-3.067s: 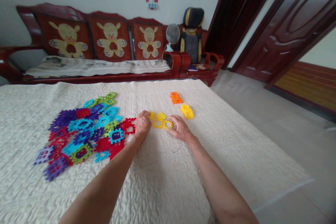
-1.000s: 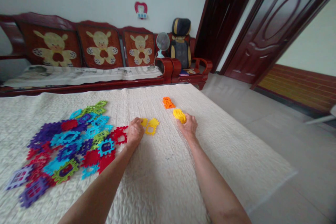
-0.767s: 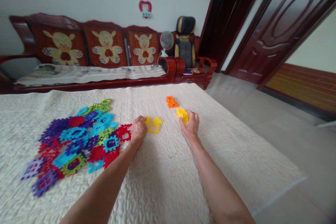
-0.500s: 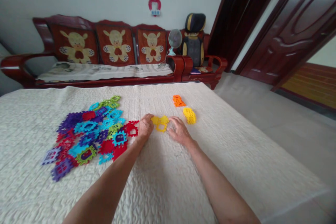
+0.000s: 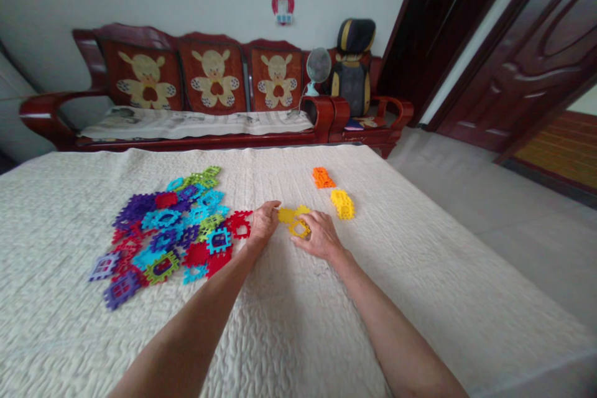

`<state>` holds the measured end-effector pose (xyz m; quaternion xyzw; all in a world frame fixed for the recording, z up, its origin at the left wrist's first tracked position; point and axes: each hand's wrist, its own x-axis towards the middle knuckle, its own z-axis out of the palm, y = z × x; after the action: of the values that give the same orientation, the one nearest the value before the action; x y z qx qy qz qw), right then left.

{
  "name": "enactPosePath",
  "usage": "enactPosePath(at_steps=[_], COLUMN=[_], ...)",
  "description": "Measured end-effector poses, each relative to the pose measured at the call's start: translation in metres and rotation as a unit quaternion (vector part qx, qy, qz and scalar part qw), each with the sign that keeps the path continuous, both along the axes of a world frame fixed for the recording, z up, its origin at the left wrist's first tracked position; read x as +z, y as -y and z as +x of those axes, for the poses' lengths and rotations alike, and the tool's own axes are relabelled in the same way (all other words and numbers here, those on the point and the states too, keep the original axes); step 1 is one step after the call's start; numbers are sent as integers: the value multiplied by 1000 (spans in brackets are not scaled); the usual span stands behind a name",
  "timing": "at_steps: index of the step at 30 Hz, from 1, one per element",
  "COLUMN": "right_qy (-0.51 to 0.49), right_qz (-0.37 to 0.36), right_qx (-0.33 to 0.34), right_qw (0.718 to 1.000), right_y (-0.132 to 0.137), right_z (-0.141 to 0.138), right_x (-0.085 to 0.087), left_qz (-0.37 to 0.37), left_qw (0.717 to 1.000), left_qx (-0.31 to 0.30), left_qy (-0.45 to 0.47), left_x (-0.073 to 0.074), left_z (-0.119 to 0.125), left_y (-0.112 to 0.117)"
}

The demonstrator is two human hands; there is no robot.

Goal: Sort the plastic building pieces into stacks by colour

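Observation:
Several yellow interlocking plastic tiles (image 5: 286,216) with notched edges lie in a small cluster on the quilted cover, between my hands. My right hand (image 5: 321,235) is closed on the nearest one, a yellow tile with a window opening (image 5: 299,229), its thumb and fingers at the edges. At the cluster's left side, my left hand (image 5: 265,221) has its fingertips pinched against the edge of a solid yellow tile; its grip is partly hidden. Just left of that hand lies a red tile (image 5: 239,222) with a cut-out.
To the left spreads a pile of purple, blue, green and red tiles (image 5: 161,219). A yellow stack (image 5: 342,204) and an orange stack (image 5: 323,177) stand to the right on the quilted cover (image 5: 420,273). Beyond are a wooden sofa (image 5: 196,142) and a small fan (image 5: 319,66).
My right hand has moved in over the yellow tile with the opening and closed on its edges. The left hand stays at the cluster's left side. The whole view has shifted slightly.

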<state>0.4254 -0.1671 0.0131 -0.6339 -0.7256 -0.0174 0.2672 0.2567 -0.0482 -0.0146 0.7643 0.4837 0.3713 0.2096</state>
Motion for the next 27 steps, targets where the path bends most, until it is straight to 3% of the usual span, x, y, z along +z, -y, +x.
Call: enactPosePath(at_steps=[5, 10, 19, 23, 27], right_qy=[-6, -72, -111, -80, -65], right_qz=[-27, -9, -62, -30, -92], right_qx=[29, 64, -29, -151, -211], right_qw=[999, 995, 991, 985, 971], right_y=[1, -1, -4, -3, 0], right_z=[-2, 10, 38, 36, 21], right_x=[1, 3, -1, -2, 1], left_qz=[10, 16, 30, 28, 19], left_qw=[1000, 1000, 999, 999, 999], left_qx=[3, 6, 5, 2, 3], left_qy=[2, -8, -16, -24, -27], left_x=[-2, -3, -4, -3, -1], left_z=[1, 1, 2, 2, 2], left_y=[-1, -3, -4, -4, -3])
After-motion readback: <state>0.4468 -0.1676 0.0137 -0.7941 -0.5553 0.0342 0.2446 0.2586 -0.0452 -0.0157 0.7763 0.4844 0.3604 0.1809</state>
